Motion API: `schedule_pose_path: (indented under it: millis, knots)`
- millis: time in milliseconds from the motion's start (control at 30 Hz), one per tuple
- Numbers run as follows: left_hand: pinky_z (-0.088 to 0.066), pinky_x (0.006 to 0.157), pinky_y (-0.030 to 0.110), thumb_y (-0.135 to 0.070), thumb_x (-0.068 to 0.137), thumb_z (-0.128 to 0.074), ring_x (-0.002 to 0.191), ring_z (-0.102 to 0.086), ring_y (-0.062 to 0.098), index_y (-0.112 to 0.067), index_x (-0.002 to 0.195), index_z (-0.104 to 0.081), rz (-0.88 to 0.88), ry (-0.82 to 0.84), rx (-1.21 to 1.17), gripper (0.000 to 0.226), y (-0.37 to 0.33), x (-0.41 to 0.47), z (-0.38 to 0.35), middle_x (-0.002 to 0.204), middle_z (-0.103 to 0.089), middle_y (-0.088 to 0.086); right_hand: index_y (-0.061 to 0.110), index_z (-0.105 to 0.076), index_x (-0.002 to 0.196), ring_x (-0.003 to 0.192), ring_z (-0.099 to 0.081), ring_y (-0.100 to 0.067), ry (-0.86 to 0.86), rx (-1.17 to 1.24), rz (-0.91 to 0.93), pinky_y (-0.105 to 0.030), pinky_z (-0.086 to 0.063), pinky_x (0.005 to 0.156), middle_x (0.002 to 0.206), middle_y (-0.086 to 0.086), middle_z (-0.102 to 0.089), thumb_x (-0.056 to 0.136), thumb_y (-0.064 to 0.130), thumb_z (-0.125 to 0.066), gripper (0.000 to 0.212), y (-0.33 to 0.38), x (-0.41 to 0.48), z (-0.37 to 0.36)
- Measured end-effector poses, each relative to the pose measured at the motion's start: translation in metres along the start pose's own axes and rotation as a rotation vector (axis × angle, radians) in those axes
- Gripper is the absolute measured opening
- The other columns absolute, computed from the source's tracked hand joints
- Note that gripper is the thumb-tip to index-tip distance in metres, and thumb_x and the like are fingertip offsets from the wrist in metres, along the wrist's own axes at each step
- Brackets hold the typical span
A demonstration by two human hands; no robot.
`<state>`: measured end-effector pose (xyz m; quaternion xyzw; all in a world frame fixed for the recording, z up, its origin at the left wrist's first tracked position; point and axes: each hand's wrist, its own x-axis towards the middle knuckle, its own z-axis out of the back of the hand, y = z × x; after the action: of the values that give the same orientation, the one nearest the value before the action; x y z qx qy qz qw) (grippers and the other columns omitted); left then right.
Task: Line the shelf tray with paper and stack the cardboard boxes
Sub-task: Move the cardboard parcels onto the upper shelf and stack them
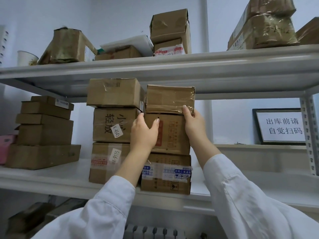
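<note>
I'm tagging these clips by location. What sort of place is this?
Most likely a stockroom or small warehouse. White metal shelving is stacked with taped cardboard boxes, some with code stickers such as K-4545, and a framed notice tells staff to scan items before they leave storage.

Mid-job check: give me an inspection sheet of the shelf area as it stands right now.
Surface: middle shelf, white; no paper lining discernible.
Job's things: two three-box stacks side by side; top box on middle box.
Clutter: side stack, pink item, framed sign; upper shelf holds boxes, a cup.
Grippers: left hand on the middle box; right hand at the top box's lower right corner.
Cables: nothing seen.
Surroundings: white wall, upright.
</note>
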<state>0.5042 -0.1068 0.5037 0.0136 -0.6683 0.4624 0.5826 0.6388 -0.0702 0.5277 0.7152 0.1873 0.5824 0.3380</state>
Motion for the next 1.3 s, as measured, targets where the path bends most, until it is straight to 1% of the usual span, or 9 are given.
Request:
schedule_pose_path:
  millis: [333,467,633,800,867,933,1000,1100,1300]
  knots:
    - [-0.027,0.109,0.031,-0.029,0.095,-0.048,0.136,-0.033,0.024,-0.007,0.144,-0.031,0.007,0.005,0.021,0.056,-0.001,-0.005,0.005,0.147,-0.036,0.011,0.025,-0.052,0.124,0.110,-0.059,-0.023,0.068,-0.049,-0.023,-0.048,-0.046,0.099,0.119,0.000,-0.062,0.096,0.048,-0.038,0.038,0.003,-0.013,0.000]
    - [-0.025,0.111,0.033,-0.028,0.095,-0.048,0.139,-0.028,0.024,-0.008,0.147,-0.025,0.050,0.028,-0.013,0.060,0.003,-0.014,0.004,0.151,-0.028,0.010,0.025,-0.016,0.150,0.137,-0.038,-0.023,0.075,0.026,-0.129,-0.041,-0.035,0.111,0.153,-0.002,-0.032,0.096,0.052,-0.039,0.065,-0.003,-0.028,0.012]
    - [-0.027,0.110,0.035,-0.028,0.094,-0.051,0.138,-0.028,0.025,-0.010,0.146,-0.024,0.088,0.034,-0.034,0.061,0.011,-0.029,0.003,0.151,-0.026,0.010,0.024,-0.015,0.151,0.141,-0.031,-0.020,0.107,0.026,-0.168,-0.031,-0.031,0.104,0.155,0.000,-0.027,0.098,0.048,-0.035,0.062,-0.011,-0.054,0.027]
    - [-0.030,0.107,0.037,-0.029,0.090,-0.056,0.133,-0.033,0.025,-0.013,0.142,-0.031,0.098,-0.013,-0.073,0.060,0.022,-0.048,0.001,0.145,-0.033,0.009,0.023,-0.040,0.142,0.127,-0.048,-0.017,0.165,-0.014,-0.151,-0.022,-0.041,0.082,0.137,0.006,-0.052,0.099,0.048,-0.035,0.050,-0.018,-0.079,0.033]
    - [-0.032,0.107,0.038,-0.029,0.088,-0.057,0.131,-0.035,0.025,-0.013,0.139,-0.034,0.096,-0.037,-0.088,0.058,0.026,-0.058,0.000,0.142,-0.037,0.009,0.020,-0.054,0.127,0.107,-0.054,-0.012,0.161,-0.007,-0.139,-0.017,-0.040,0.071,0.111,0.010,-0.060,0.101,0.041,-0.033,0.040,-0.014,-0.095,0.039]
    - [-0.034,0.107,0.041,-0.029,0.088,-0.057,0.129,-0.037,0.024,-0.014,0.137,-0.036,0.104,-0.035,-0.111,0.055,0.027,-0.069,0.000,0.141,-0.039,0.008,0.023,-0.059,0.108,0.097,-0.051,-0.010,0.150,0.001,-0.142,-0.019,-0.041,0.073,0.098,0.012,-0.058,0.102,0.037,-0.032,0.031,-0.010,-0.110,0.044]
    - [-0.035,0.107,0.045,-0.030,0.088,-0.057,0.128,-0.039,0.025,-0.015,0.135,-0.038,0.117,-0.026,-0.146,0.053,0.028,-0.080,-0.001,0.140,-0.040,0.007,0.022,-0.059,0.106,0.095,-0.053,-0.010,0.135,-0.026,-0.156,-0.021,-0.042,0.077,0.099,0.008,-0.059,0.102,0.036,-0.032,0.031,-0.011,-0.122,0.051]
    - [-0.036,0.105,0.045,-0.027,0.087,-0.057,0.123,-0.042,0.024,-0.015,0.130,-0.043,0.121,-0.057,-0.227,0.047,0.027,-0.101,-0.003,0.133,-0.045,0.006,0.015,-0.062,0.103,0.083,-0.059,-0.006,0.117,-0.065,-0.165,-0.013,-0.044,0.065,0.091,0.006,-0.064,0.101,0.033,-0.037,0.031,-0.017,-0.140,0.064]
    - [-0.042,0.087,0.021,-0.011,0.090,-0.053,0.093,-0.052,0.007,-0.017,0.106,-0.051,0.247,-0.026,-0.632,0.017,0.011,-0.165,-0.015,0.102,-0.055,-0.005,0.010,-0.065,0.104,0.071,-0.061,-0.010,0.181,-0.206,-0.211,-0.011,-0.046,0.058,0.094,-0.008,-0.068,0.097,0.023,-0.048,0.022,-0.037,-0.172,0.099]
